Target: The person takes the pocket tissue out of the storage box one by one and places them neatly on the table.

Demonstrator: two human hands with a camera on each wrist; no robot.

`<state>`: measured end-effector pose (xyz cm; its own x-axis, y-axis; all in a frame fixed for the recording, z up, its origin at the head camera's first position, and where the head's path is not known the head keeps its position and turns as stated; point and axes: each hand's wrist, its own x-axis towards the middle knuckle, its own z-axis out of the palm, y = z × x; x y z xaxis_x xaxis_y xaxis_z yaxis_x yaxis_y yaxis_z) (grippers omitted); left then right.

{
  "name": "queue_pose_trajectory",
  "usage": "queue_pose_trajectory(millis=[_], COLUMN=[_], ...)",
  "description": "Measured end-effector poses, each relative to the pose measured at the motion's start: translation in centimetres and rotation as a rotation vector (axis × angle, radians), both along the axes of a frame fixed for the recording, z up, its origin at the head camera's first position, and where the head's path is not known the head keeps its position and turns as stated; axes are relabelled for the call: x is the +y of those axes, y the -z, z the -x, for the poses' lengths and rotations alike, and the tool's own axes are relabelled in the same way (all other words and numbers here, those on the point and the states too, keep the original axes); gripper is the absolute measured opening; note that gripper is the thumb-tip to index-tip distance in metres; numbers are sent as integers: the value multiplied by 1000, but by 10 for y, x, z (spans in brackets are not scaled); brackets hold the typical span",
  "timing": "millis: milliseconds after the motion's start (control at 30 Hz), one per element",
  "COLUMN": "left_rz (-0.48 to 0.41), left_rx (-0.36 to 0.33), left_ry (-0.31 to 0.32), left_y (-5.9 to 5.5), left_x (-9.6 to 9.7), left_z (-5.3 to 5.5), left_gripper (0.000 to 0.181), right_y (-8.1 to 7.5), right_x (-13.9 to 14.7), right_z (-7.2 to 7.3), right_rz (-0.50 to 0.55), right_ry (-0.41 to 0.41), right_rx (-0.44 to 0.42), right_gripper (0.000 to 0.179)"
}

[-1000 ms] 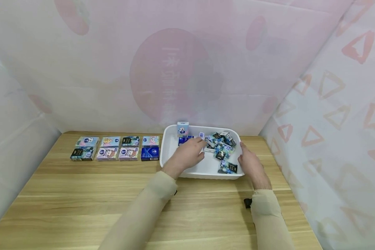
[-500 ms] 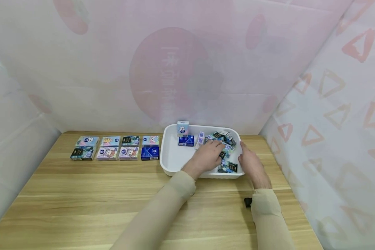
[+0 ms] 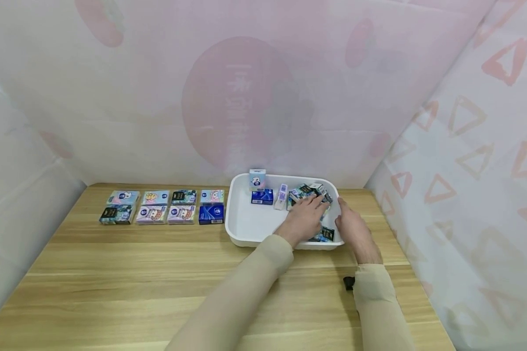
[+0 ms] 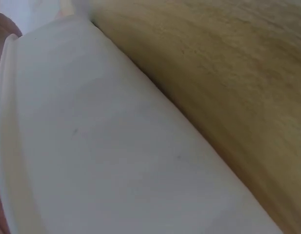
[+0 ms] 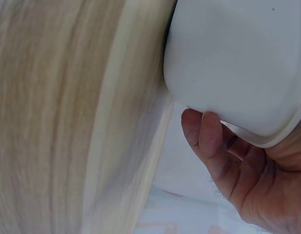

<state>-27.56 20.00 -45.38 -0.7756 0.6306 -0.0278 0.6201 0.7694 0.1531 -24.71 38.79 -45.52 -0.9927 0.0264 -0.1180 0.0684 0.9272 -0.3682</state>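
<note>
A white plastic tray (image 3: 246,219) stands at the back of the wooden table. My left hand (image 3: 305,217) reaches over its front rim, fingers spread on a heap of dark floral packs (image 3: 300,192); whether they pinch one is hidden, but they look extended. My right hand (image 3: 355,231) grips the tray's right end, and in the right wrist view its fingers (image 5: 211,134) curl under the rim against the outer wall. Also in the tray are a blue pack (image 3: 262,197), a narrow lilac pack (image 3: 281,196) and an upright light-blue pack (image 3: 257,180). The left wrist view mostly shows the tray's outer wall (image 4: 106,131).
Left of the tray, several small packs lie in two rows, including a dark floral pack (image 3: 116,214), a pink-and-white pack (image 3: 151,214) and a blue pack at the row's right end (image 3: 211,214). Printed cloth walls (image 3: 158,97) enclose the table's back and sides.
My left hand has moved right across the tray, from near the blue and lilac packs to the dark floral heap. The right hand has stayed on the tray's right end.
</note>
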Motion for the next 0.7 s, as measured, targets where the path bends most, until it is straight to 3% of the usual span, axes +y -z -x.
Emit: queue_pose_trajectory(millis=[300,500,667,700], left_rz=[108,117,64,33], left_rx=[26,98,67,66], left_ry=[-35,-73,-82,-75], left_y=[3,2,-1,13], left_x=[12,11,5,7], left_z=[10,11,8,16], left_gripper=[61,61,58,54], right_y=[-1,1,1,1], right_x=[-1,1,1,1], right_z=[1,0,-1,-1], right_rz=[13,20,23,23], right_ry=[8,4,5,3], right_rx=[-5,5,4,6], right_gripper=[68,69,70,70])
